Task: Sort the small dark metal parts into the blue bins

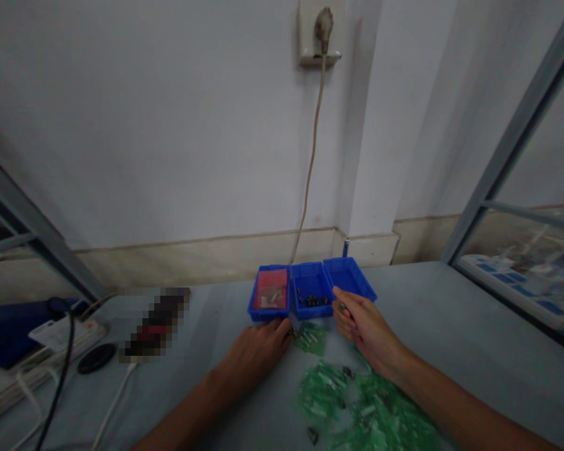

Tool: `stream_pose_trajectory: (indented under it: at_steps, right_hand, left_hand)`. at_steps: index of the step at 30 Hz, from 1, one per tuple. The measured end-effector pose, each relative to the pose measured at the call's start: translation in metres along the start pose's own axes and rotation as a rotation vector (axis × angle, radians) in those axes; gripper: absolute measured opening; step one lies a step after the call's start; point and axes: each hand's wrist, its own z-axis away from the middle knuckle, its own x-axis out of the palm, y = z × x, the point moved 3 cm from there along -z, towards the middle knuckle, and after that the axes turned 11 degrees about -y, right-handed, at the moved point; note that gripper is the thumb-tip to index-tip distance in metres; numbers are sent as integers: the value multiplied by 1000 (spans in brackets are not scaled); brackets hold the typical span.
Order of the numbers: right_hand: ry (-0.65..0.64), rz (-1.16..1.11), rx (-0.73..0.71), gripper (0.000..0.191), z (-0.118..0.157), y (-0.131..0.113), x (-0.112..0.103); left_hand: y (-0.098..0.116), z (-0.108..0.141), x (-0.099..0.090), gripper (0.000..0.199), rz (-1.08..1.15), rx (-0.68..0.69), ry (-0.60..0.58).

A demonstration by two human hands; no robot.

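Note:
My right hand [364, 322] is closed in a pinch around a small metal part [342, 307], just in front of the blue trays. On the table, my left hand [267, 341] has its fingers together at another small dark metal part [292, 332], partly hidden by the fingertips. Beside it lies a small green plastic bag [313, 338] with slim metal pieces showing. Several more green bags [390, 413] are heaped below my right hand and forearm. Loose metal parts [313, 435] lie among them. Dark metal parts [313, 301] sit in the middle blue tray [308, 275].
The left blue tray [251, 307] holds a red packet [271, 282]; the right blue tray [350, 279] stands beside the middle one. A blurred-out device [157, 322] with a white cable and a black round object [97, 358] lie at left. A power cord [314, 138] runs down the wall behind.

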Motion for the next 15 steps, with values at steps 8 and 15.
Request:
stream_pose_trajectory:
  at_steps: [8, 15]
  right_hand:
    - [-2, -26, -6, 49, 0, 2, -2]
    - [5, -49, 5, 48, 0, 2, -3]
  left_hand:
    - [0, -1, 2, 21, 2, 1, 15]
    - [-1, -1, 2, 19, 3, 8, 24]
